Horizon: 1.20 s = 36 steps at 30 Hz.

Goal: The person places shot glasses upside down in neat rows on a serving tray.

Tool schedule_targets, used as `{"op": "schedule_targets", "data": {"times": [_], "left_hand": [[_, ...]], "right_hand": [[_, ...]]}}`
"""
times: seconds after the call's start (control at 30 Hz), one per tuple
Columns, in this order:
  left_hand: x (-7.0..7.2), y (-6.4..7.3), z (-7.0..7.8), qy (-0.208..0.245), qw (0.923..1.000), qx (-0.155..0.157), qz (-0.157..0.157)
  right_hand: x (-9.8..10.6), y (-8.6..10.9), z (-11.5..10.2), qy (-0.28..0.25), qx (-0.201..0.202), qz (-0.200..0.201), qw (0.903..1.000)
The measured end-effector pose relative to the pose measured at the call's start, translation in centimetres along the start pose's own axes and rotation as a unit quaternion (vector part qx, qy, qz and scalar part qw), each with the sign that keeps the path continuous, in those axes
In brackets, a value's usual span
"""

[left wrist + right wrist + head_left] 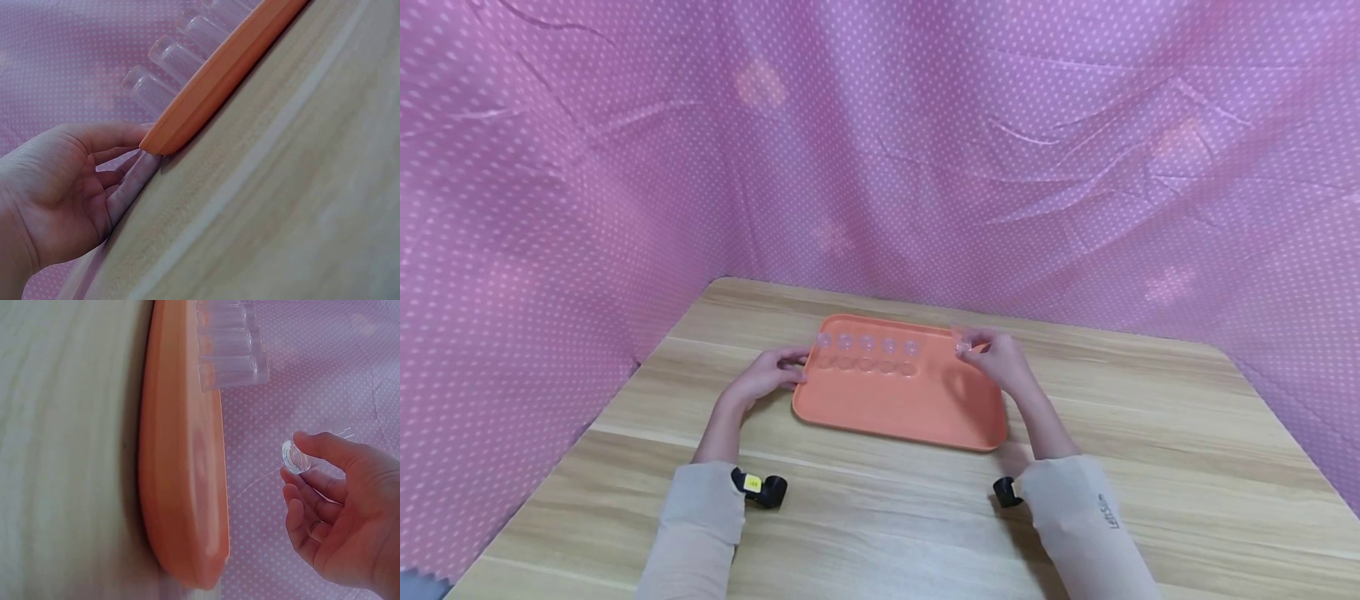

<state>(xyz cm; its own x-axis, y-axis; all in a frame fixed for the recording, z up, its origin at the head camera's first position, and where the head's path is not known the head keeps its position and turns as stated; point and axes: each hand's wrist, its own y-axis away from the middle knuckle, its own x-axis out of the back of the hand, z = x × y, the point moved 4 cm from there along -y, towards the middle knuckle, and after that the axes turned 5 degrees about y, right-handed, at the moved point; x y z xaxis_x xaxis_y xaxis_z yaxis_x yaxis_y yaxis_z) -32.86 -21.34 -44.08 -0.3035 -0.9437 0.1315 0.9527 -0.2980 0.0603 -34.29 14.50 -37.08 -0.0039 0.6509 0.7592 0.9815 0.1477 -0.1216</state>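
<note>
My left hand (767, 375) is at the left side of an orange tray (895, 408). In the left wrist view, the thumb lies on the tray's rim and the fingers are against its underside, pinching the corner. Over the tray's far right part, my right hand (1000, 362) pinches a small clear cup (295, 457) between thumb and fingertips by its thick round end. Several clear cups (867, 343) stand in a row along the tray's far left half, and the right wrist view shows the nearest cup (231, 374) of that row.
A wood-grain table (880, 517) carries the tray. Behind and to the left hangs a pink cloth with white dots (925, 167). Black wrist cameras (771, 492) sit at both cuffs.
</note>
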Motion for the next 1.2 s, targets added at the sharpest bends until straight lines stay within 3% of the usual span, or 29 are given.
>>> {"op": "schedule_targets", "data": {"times": [0.5, 0.67, 0.93, 1.2], "left_hand": [[-0.2, 0.2, 0.2, 0.001, 1.0, 0.0, -0.001], [-0.1, 0.2, 0.1, -0.001, 1.0, -0.002, -0.001], [-0.1, 0.1, 0.1, -0.002, 1.0, -0.003, -0.002], [-0.1, 0.2, 0.1, -0.006, 1.0, 0.001, -0.001]], "right_hand": [[0.0, 0.0, 0.0, -0.014, 0.014, 0.011, 0.9997], [0.0, 0.0, 0.0, -0.028, 0.022, 0.04, 0.9985], [-0.1, 0.3, 0.0, -0.113, 0.006, 0.074, 0.9908], [-1.3, 0.5, -0.3, -0.229, -0.02, 0.072, 0.9705]]}}
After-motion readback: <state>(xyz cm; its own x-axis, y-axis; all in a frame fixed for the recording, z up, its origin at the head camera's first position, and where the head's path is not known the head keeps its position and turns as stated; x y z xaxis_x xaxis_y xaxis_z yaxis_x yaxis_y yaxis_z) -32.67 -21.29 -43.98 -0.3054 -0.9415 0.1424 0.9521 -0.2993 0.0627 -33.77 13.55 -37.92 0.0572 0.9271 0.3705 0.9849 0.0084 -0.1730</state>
